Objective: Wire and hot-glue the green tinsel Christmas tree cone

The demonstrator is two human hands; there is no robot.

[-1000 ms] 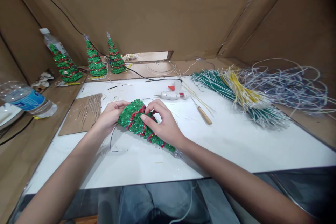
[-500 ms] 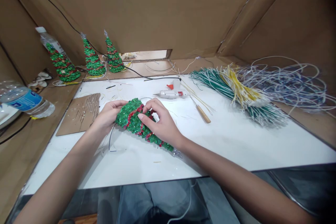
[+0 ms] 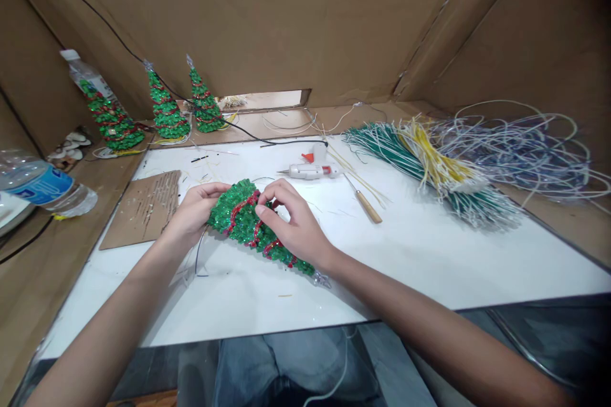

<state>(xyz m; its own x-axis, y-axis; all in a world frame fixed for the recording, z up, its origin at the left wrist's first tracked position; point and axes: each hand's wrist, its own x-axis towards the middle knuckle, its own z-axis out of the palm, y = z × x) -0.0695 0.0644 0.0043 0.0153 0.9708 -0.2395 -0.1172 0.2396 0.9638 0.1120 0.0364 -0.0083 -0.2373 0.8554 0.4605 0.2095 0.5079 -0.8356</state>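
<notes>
A small green beaded tree (image 3: 243,222) with red garland lies tilted above the white board (image 3: 410,261), its clear tip pointing to the lower right. My left hand (image 3: 198,206) is closed on the wide base end, its fingertips partly hidden behind it. My right hand (image 3: 293,222) lies over the tree's middle, thumb and forefinger bent together at the red garland; whether they pinch a strand is too small to tell. A dark thin wire hangs from the base beside my left hand.
Beyond my hands lie a white glue gun (image 3: 312,170) and a wooden-handled awl (image 3: 367,206). Wire bundles (image 3: 429,159) are at right. Cardboard (image 3: 143,210), bottles (image 3: 52,187) and finished-looking trees (image 3: 165,108) stand or lie at left.
My right thumb has shifted slightly along the garland, closer to the forefinger. Both hands otherwise keep their places on the tree, and the view has moved a little.
</notes>
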